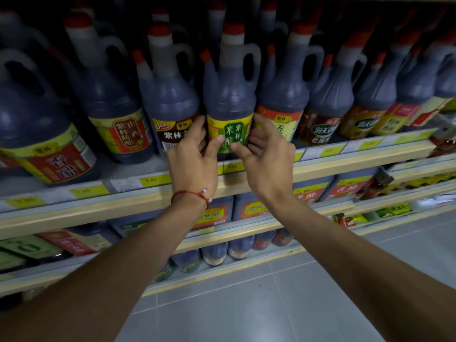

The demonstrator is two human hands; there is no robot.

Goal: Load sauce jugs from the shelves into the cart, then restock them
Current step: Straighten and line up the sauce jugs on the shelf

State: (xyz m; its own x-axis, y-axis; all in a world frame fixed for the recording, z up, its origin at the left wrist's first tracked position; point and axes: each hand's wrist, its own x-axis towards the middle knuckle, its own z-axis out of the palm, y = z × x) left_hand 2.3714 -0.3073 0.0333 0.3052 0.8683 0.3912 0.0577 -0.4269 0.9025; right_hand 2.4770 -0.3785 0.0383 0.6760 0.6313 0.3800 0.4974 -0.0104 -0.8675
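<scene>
We list: yellow and white price tags, set in a row, print blurred. Grey floor tiles, pale joints, a few dark specks. Green and red flat packs, low at left. Green-labelled packets, low at right, too blurred to read.

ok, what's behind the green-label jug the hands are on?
Behind the green-label jug, gripped by the left hand and right hand, only the dim white neck and red cap of another jug show. Its body and label are covered.
</scene>
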